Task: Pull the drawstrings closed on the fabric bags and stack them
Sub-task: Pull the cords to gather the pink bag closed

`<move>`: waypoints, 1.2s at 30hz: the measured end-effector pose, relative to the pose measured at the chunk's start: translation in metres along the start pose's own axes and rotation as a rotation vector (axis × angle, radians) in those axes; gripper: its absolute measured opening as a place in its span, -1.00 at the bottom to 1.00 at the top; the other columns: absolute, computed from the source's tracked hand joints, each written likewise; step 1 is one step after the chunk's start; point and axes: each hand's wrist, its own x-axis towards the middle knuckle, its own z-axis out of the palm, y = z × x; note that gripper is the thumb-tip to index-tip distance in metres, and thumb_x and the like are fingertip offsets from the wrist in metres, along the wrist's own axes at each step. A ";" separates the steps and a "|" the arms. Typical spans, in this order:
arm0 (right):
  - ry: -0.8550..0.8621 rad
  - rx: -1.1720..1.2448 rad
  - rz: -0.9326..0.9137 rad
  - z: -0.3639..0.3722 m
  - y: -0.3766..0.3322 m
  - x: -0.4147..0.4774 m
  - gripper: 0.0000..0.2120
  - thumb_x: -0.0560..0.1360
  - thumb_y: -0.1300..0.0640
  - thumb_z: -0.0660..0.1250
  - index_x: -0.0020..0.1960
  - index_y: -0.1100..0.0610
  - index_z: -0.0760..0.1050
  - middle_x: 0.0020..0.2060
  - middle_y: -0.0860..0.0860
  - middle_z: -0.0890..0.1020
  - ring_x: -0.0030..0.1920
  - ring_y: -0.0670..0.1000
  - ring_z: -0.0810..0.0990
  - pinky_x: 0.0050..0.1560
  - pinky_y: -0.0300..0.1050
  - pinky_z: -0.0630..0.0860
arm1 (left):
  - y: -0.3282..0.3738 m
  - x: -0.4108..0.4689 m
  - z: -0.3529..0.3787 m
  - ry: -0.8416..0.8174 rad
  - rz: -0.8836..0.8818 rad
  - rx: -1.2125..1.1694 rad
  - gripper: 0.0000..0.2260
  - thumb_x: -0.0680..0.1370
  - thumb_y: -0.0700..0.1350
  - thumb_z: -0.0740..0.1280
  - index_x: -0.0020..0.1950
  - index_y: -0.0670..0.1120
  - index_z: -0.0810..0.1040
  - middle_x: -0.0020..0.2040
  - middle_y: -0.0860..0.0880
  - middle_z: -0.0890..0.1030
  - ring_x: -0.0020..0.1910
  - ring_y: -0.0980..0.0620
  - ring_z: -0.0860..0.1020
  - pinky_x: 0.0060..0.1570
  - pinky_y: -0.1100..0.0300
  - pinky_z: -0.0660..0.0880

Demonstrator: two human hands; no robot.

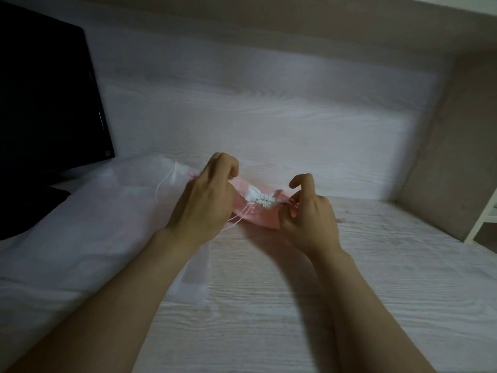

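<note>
Head view: fingertips of both hands hidden by knuckles and fabric; exact grip points hard to make out. Pink bag [259, 215] held between hands over desk [349, 292], mouth gathered into white puckered ruffle, thin drawstrings [236, 219] trailing toward left wrist. Left hand [207, 195] curled, bag's left edge pinched. Right hand [309, 216] pinching right edge, index finger raised and hooked. Sheer white bags [94, 224] heaped at left, partly covered by left forearm.

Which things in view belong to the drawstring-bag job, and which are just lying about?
Part of the job: pink bag, held by left hand and right hand; its drawstrings; pale fabric bags heaped at left.
Just lying about: black monitor; white shelf at right edge.
</note>
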 end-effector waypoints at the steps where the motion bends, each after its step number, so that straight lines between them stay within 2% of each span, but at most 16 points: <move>1: -0.010 0.001 0.007 0.000 0.000 0.000 -0.57 0.41 0.26 0.33 0.21 0.06 0.28 -0.39 -0.01 0.56 -0.38 0.13 0.51 -0.36 0.11 0.49 | 0.001 0.000 0.001 -0.010 -0.042 -0.034 -0.69 0.50 -0.38 0.09 0.12 -0.03 0.32 0.04 -0.06 0.45 -0.25 -0.24 0.47 -0.24 -0.16 0.49; 4: -0.033 0.014 0.011 0.002 0.001 0.000 -0.56 0.41 0.27 0.33 0.22 0.05 0.27 -0.42 0.00 0.54 -0.39 0.10 0.49 -0.36 0.14 0.48 | 0.008 0.000 0.001 -0.129 -0.126 -0.153 -0.58 0.46 -0.46 0.07 0.11 0.03 0.27 0.04 -0.08 0.47 -0.20 -0.19 0.51 -0.20 -0.16 0.50; 7: -0.049 0.028 0.008 0.003 0.001 0.000 -0.57 0.39 0.27 0.31 0.20 0.05 0.29 -0.43 -0.02 0.53 -0.38 0.09 0.49 -0.33 0.13 0.48 | 0.019 0.003 -0.002 -0.350 -0.355 -0.600 -0.64 0.52 -0.49 0.03 -0.01 -0.05 0.40 -0.12 -0.23 0.56 -0.54 -0.13 0.47 -0.55 0.11 0.41; 9: -0.052 0.028 0.014 0.003 0.002 0.000 -0.58 0.39 0.26 0.31 0.19 0.05 0.31 -0.41 -0.02 0.54 -0.36 0.10 0.51 -0.31 0.11 0.49 | 0.023 0.008 -0.005 -0.485 -0.551 -0.889 -0.71 0.59 -0.43 0.05 -0.07 -0.13 0.47 -0.06 -0.22 0.61 -0.60 -0.10 0.43 -0.57 0.19 0.41; 11: -0.046 0.022 0.017 0.004 0.003 0.001 -0.61 0.39 0.25 0.31 0.17 0.04 0.32 -0.37 0.00 0.57 -0.33 0.11 0.52 -0.29 0.10 0.50 | 0.021 0.011 -0.007 -0.496 -0.653 -0.948 -0.75 0.66 -0.36 0.04 -0.01 -0.14 0.46 -0.02 -0.19 0.59 -0.57 -0.11 0.46 -0.55 0.13 0.47; 13: -0.026 0.015 0.007 0.005 0.005 0.002 -0.66 0.40 0.23 0.30 0.13 0.04 0.34 -0.30 0.02 0.61 -0.28 0.13 0.55 -0.25 0.10 0.51 | 0.016 0.008 -0.008 -0.434 -0.639 -0.758 -0.76 0.66 -0.38 0.00 0.06 -0.12 0.39 -0.07 -0.22 0.54 -0.54 -0.16 0.52 -0.56 0.06 0.52; 16: -0.006 0.026 -0.002 0.003 0.004 0.003 -0.68 0.37 0.22 0.29 0.11 0.05 0.40 -0.22 0.04 0.64 -0.22 0.13 0.58 -0.20 0.07 0.53 | 0.010 0.002 -0.006 -0.410 -0.457 -0.366 -0.70 0.54 -0.45 0.07 0.04 -0.06 0.36 -0.09 -0.13 0.51 -0.46 -0.20 0.62 -0.55 0.03 0.54; 18: 0.000 0.049 -0.002 0.000 0.002 0.002 -0.66 0.35 0.23 0.28 0.12 0.06 0.44 -0.22 0.03 0.64 -0.24 0.11 0.57 -0.20 0.04 0.53 | 0.005 -0.001 -0.001 -0.323 -0.280 -0.126 -0.72 0.45 -0.40 0.21 -0.05 -0.02 0.39 -0.08 0.03 0.48 -0.29 -0.13 0.58 -0.36 -0.01 0.51; 20: 0.001 0.079 0.021 -0.001 -0.001 0.001 -0.65 0.36 0.23 0.27 0.13 0.06 0.46 -0.22 0.02 0.63 -0.25 0.08 0.56 -0.20 0.02 0.53 | 0.001 0.000 0.002 -0.218 -0.171 0.089 -0.80 0.44 -0.28 0.29 -0.12 0.02 0.42 -0.16 0.11 0.51 -0.20 -0.05 0.51 -0.13 0.09 0.43; 23: -0.003 0.131 0.089 -0.001 -0.003 0.002 -0.66 0.37 0.25 0.24 0.12 0.05 0.49 -0.22 0.00 0.64 -0.25 0.03 0.56 -0.19 -0.06 0.51 | -0.002 -0.002 0.002 -0.198 -0.222 0.229 -0.90 0.58 -0.06 0.24 -0.09 0.06 0.54 -0.11 0.13 0.59 -0.14 -0.08 0.57 -0.13 0.06 0.49; 26: 0.012 0.206 0.139 -0.003 -0.006 0.001 -0.68 0.39 0.26 0.25 0.11 0.05 0.53 -0.24 -0.05 0.65 -0.28 -0.08 0.56 -0.22 -0.23 0.43 | -0.003 -0.005 0.014 -0.272 -0.262 0.432 -0.59 0.56 0.29 0.18 -0.22 0.07 0.65 -0.13 0.12 0.61 0.02 -0.05 0.48 0.02 0.03 0.40; 28: 0.032 0.288 0.226 -0.005 -0.011 0.002 -0.73 0.43 0.26 0.31 0.08 0.04 0.58 -0.26 -0.08 0.66 -0.28 -0.11 0.59 -0.25 -0.32 0.42 | -0.001 -0.005 0.022 -0.330 -0.279 0.582 -0.42 0.52 0.49 0.08 -0.22 0.12 0.69 -0.09 0.14 0.61 0.11 -0.05 0.37 0.08 -0.04 0.31; 30: 0.057 0.416 0.341 -0.006 -0.013 0.006 -0.77 0.42 0.18 0.31 0.03 0.03 0.63 -0.27 -0.07 0.69 -0.28 -0.11 0.62 -0.24 -0.23 0.49 | 0.000 -0.008 0.030 -0.312 -0.291 0.594 -0.42 0.51 0.52 0.13 -0.17 0.11 0.71 -0.02 0.09 0.61 0.19 -0.10 0.35 0.09 -0.07 0.29; 32: 0.079 0.527 0.414 -0.009 -0.015 0.010 -0.75 0.41 0.16 0.27 0.00 0.02 0.65 -0.24 -0.05 0.71 -0.21 -0.06 0.67 -0.16 -0.13 0.57 | -0.001 -0.010 0.035 -0.249 -0.316 0.483 -0.58 0.53 0.38 0.31 -0.20 0.08 0.70 -0.02 0.08 0.63 0.25 -0.14 0.39 0.10 -0.06 0.30; 34: 0.133 0.580 0.475 -0.012 -0.017 0.012 -0.71 0.48 0.26 0.21 0.01 0.01 0.65 -0.23 -0.03 0.71 -0.22 -0.12 0.65 -0.12 -0.12 0.55 | -0.005 -0.012 0.038 -0.216 -0.317 0.350 -0.72 0.57 0.19 0.40 -0.21 0.05 0.68 -0.10 0.10 0.65 0.17 -0.13 0.47 0.08 -0.03 0.36; 36: 0.230 0.511 0.546 -0.017 -0.016 0.011 -0.66 0.48 0.29 0.16 0.01 0.02 0.65 -0.21 -0.03 0.70 -0.24 -0.14 0.61 -0.13 -0.14 0.49 | -0.009 -0.012 0.038 -0.205 -0.284 0.183 -0.80 0.58 0.05 0.43 -0.22 0.03 0.69 -0.18 0.09 0.66 0.00 -0.08 0.56 0.05 0.00 0.48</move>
